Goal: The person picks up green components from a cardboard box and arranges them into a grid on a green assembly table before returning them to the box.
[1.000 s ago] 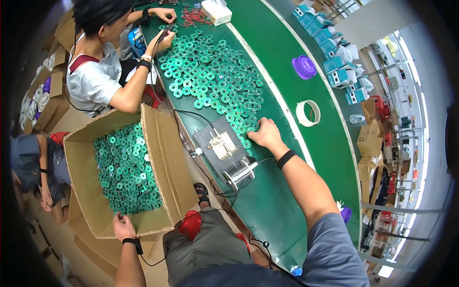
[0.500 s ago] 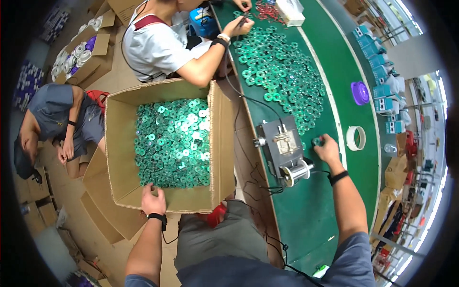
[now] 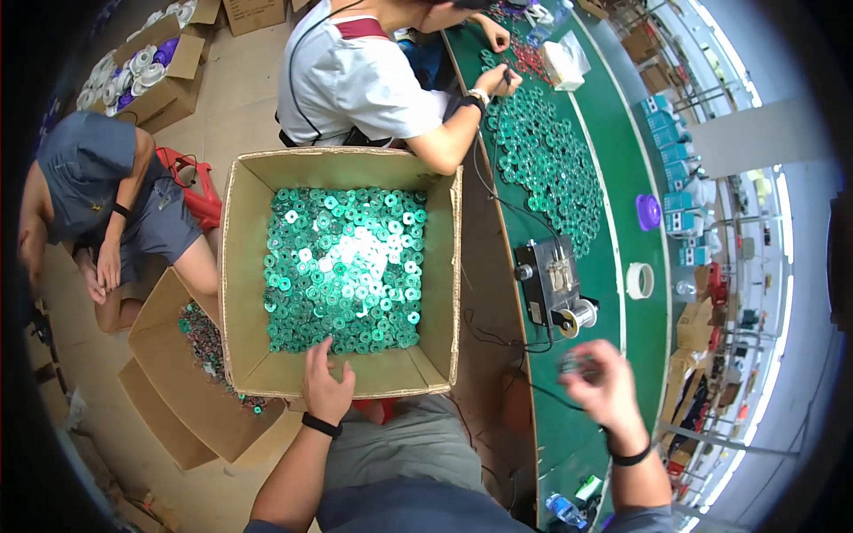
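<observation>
**One small part pinched over the bench**

The left hand (image 3: pixel 327 384), fingers loosely spread and gripping nothing visible, reaches over the near wall of one cardboard carton (image 3: pixel 246 275) of green rings (image 3: pixel 306 298), too many to count. The right hand (image 3: pixel 611 391) pinches one blurred part (image 3: pixel 577 362), probably a ring; gathering seems underway, calling for a steady grip. Beyond: one wire spool (image 3: pixel 579 316), one ring pile (image 3: pixel 544 151), two co-workers (image 3: pixel 355 80).

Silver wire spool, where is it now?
Head view, right of centre: the spool is at the near end of the black device, beyond the right hand.
</observation>
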The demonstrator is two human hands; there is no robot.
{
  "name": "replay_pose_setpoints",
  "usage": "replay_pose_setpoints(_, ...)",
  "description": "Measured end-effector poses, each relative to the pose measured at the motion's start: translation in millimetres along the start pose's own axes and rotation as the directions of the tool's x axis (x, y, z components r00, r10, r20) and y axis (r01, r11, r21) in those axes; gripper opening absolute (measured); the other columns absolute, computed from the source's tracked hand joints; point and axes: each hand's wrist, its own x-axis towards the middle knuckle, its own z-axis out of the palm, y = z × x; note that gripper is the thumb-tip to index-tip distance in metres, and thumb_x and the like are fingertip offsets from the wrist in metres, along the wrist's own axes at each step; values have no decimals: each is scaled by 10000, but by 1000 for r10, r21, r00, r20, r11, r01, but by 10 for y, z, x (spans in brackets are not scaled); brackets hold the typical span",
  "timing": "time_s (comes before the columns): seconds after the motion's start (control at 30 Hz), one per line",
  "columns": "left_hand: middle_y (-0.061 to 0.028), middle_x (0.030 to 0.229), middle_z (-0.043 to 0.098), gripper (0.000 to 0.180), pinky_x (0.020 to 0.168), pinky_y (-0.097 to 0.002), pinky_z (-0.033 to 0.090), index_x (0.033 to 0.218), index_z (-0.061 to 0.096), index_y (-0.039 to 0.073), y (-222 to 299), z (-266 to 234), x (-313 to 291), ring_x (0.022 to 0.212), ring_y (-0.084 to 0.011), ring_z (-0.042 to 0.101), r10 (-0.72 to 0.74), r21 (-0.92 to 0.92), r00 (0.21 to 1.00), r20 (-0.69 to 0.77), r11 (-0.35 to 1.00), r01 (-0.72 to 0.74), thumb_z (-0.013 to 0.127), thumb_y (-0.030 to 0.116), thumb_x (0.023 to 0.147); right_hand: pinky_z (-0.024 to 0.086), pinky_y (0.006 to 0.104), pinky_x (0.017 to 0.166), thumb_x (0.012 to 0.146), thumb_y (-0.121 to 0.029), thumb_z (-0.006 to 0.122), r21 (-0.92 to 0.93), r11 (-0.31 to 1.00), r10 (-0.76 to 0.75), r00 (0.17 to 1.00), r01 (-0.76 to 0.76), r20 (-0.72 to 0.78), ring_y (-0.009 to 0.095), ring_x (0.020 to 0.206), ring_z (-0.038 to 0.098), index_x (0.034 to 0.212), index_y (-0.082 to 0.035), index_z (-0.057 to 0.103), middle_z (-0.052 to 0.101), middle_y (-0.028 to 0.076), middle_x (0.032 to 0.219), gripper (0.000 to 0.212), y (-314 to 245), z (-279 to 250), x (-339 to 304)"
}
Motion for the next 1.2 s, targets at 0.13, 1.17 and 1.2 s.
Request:
replay_pose_setpoints(0.13, -160, 1279, 604, 598, 866, -452, 547, 1399, 559, 58, -213, -340, 62, 1025, -341, 651, -8, -20, 999, 35, 1000, 8, 726, 111, 826, 566, 283, 697, 819, -78, 797, 118, 974, -211, 959, 192, 190, 122, 808, 679, 1058, -6, 664, 647, 55, 964, 283, -791, 1329, 746)
replay_pose_setpoints(1.17, -48, 1149, 693, 549, 739, -428, 554, 1285, 686, 127, -295, -275, 128, 939, -268, 692, 133, 193, 987, 87, 970, -148, 719, 293, 762, 611, 307, 568, 898, -208, 817, -131, 816, 570, 822, -562, 22, 205, 760, 686, 996, -64, 701, 683, 53, 999, 209, 441, 3270, 4500)
replay_pose_setpoints(1.2, -49, 1150, 693, 549, 735, -427, 556, 1283, 686, 128, -327, -300, 105, 940, -269, 693, 126, 211, 988, 87, 967, -142, 719, 294, 761, 611, 310, 556, 907, -211, 802, 118, 815, 571, 821, -568, 8, 208, 728, 686, 989, -62, 706, 687, 57, 966, 195, 351, 3437, 4363)
